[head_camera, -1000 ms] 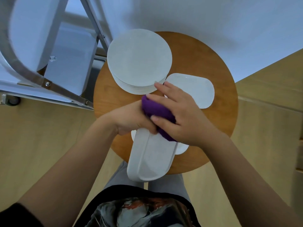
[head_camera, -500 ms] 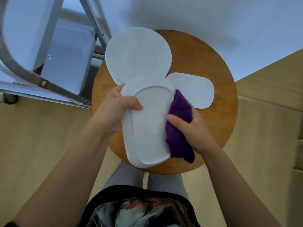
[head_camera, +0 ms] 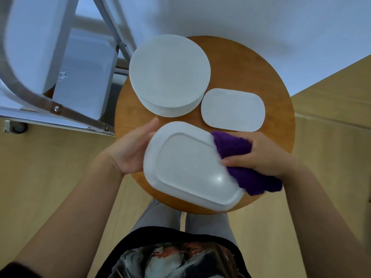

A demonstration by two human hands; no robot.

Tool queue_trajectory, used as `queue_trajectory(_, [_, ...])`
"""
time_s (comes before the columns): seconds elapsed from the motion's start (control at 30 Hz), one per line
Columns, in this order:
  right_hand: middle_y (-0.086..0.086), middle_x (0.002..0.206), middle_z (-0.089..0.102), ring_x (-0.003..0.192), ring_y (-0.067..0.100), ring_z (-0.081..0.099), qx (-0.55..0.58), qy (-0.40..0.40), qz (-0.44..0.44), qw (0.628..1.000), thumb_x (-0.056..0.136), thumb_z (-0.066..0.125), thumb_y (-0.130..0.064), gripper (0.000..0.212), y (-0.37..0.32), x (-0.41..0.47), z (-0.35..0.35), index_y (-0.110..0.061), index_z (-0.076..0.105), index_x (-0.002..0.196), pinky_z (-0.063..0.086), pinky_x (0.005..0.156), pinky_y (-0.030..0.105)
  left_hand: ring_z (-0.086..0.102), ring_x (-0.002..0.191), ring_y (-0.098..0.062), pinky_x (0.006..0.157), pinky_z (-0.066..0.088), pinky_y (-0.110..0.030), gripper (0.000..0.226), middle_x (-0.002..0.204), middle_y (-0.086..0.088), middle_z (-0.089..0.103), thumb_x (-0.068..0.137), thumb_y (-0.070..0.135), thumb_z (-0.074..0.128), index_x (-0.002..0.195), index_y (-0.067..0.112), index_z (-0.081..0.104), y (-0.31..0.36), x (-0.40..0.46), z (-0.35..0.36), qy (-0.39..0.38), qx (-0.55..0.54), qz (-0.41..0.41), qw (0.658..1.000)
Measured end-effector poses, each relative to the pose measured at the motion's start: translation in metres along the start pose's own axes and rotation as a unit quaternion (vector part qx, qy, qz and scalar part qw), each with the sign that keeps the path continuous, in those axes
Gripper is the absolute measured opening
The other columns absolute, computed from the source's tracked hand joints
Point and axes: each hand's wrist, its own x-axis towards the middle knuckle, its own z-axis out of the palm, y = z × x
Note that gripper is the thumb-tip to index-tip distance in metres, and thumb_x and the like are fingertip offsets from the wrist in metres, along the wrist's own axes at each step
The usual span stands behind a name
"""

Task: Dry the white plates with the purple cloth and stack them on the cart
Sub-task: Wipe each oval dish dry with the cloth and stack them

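Pale wooden flooring spreads under everything, with a white wall beyond. At my far left stands the metal-framed cart with white shelves, one caster showing at the floor. Directly below me is the round wooden stool-like table. On its far side sits a stack of round white plates, and just right of that a smaller white oblong plate with rounded corners lies flat, close to the stack's edge.

Nearest me, above the table's front edge, I hold a large white oblong plate with its underside ridge facing up. My left hand supports its left rim with palm open and fingers extended along and behind the edge. My right hand is clenched around a bunched purple terry cloth, thumb on top, pressing it against the plate's right rim; the cloth's loose end hangs past the plate's near right corner.
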Motion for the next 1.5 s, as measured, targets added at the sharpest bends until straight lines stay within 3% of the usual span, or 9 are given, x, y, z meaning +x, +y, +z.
queue_trajectory(0.17, [-0.023, 0.099, 0.061, 0.09, 0.008, 0.06, -0.038, 0.054, -0.006, 0.998, 0.074, 0.076, -0.032, 0.041, -0.017, 0.007, -0.011, -0.05, 0.052, 0.101, 0.05, 0.069, 0.02, 0.071, 0.089, -0.023, 0.067, 0.058, -0.032, 0.071, 0.101, -0.011, 0.072, 0.041, 0.052, 0.089, 0.1, 0.016, 0.075, 0.001, 0.012, 0.005, 0.074, 0.04, 0.008, 0.996])
queue_trajectory(0.43, [-0.011, 0.104, 0.064, 0.093, 0.01, 0.061, 0.119, 0.297, -0.018, 0.947, 0.081, 0.07, -0.032, 0.038, 0.003, 0.001, 0.014, -0.03, 0.056, 0.116, 0.05, 0.072, 0.024, 0.066, 0.103, -0.025, 0.078, 0.057, -0.034, 0.069, 0.115, -0.01, 0.067, 0.079, 0.053, 0.062, 0.134, 0.011, 0.051, 0.001, 0.007, 0.008, 0.114, -0.009, 0.139, 0.984])
queue_trajectory(0.63, [-0.008, 0.151, 0.032, 0.135, 0.017, 0.034, -0.044, 0.353, -0.002, 0.935, 0.096, 0.042, -0.047, 0.049, -0.013, 0.022, 0.036, -0.031, 0.037, 0.142, 0.037, 0.106, 0.042, 0.062, 0.114, -0.024, 0.094, 0.052, -0.038, 0.054, 0.122, -0.007, 0.066, 0.088, 0.049, 0.038, 0.128, 0.018, 0.055, -0.016, 0.018, 0.043, 0.208, -0.025, 0.177, 0.962])
queue_trajectory(0.77, [-0.008, 0.154, 0.027, 0.143, 0.018, 0.017, -0.099, 0.355, -0.024, 0.929, 0.098, 0.035, -0.044, 0.048, -0.03, 0.03, 0.074, -0.029, 0.035, 0.144, 0.023, 0.111, 0.055, 0.063, 0.111, -0.024, 0.096, 0.048, -0.041, 0.044, 0.118, -0.008, 0.067, 0.094, 0.046, 0.033, 0.114, 0.019, 0.062, -0.022, 0.03, 0.063, 0.255, -0.072, 0.197, 0.944])
queue_trajectory(1.07, [0.002, 0.127, 0.062, 0.128, 0.02, 0.045, -0.125, 0.43, -0.237, 0.862, 0.086, 0.052, -0.032, 0.039, -0.029, 0.022, 0.134, -0.013, 0.066, 0.118, 0.027, 0.111, 0.052, 0.069, 0.097, -0.028, 0.087, 0.054, -0.043, 0.062, 0.104, -0.012, 0.072, 0.091, 0.063, 0.031, 0.105, 0.014, 0.065, -0.022, 0.023, 0.07, 0.232, -0.187, 0.197, 0.934])
queue_trajectory(1.23, [0.007, 0.11, 0.068, 0.116, 0.021, 0.057, -0.136, 0.398, -0.376, 0.826, 0.073, 0.061, -0.017, 0.026, 0.01, 0.011, 0.124, -0.003, 0.075, 0.091, 0.041, 0.105, 0.045, 0.062, 0.112, -0.028, 0.093, 0.052, -0.04, 0.06, 0.123, -0.013, 0.064, 0.098, 0.054, 0.024, 0.13, 0.014, 0.055, -0.022, 0.024, 0.06, 0.236, -0.188, 0.229, 0.926])
queue_trajectory(1.33, [0.008, 0.095, 0.072, 0.093, 0.019, 0.067, -0.144, 0.396, -0.325, 0.847, 0.07, 0.055, -0.016, 0.025, 0.029, 0.002, 0.105, -0.004, 0.075, 0.078, 0.051, 0.089, 0.028, 0.056, 0.121, -0.028, 0.101, 0.045, -0.044, 0.057, 0.131, -0.01, 0.059, 0.099, 0.05, 0.022, 0.137, 0.016, 0.047, -0.024, 0.024, 0.053, 0.237, -0.132, 0.238, 0.933])
queue_trajectory(1.43, [-0.004, 0.065, 0.066, 0.063, 0.012, 0.06, -0.019, 0.341, -0.072, 0.937, 0.066, 0.052, -0.023, 0.019, 0.039, -0.008, 0.069, -0.014, 0.069, 0.068, 0.046, 0.062, 0.028, 0.059, 0.117, -0.022, 0.096, 0.051, -0.039, 0.054, 0.127, -0.004, 0.063, 0.097, 0.048, 0.025, 0.136, 0.018, 0.048, -0.017, 0.021, 0.049, 0.256, -0.073, 0.251, 0.931])
queue_trajectory(1.5, [-0.005, 0.055, 0.061, 0.059, 0.014, 0.057, 0.123, 0.319, 0.024, 0.94, 0.073, 0.056, -0.019, 0.013, 0.041, -0.012, 0.046, -0.012, 0.067, 0.07, 0.044, 0.061, 0.03, 0.062, 0.113, -0.019, 0.095, 0.051, -0.037, 0.054, 0.122, -0.002, 0.066, 0.089, 0.051, 0.032, 0.129, 0.021, 0.054, -0.012, 0.02, 0.052, 0.26, -0.011, 0.249, 0.933])
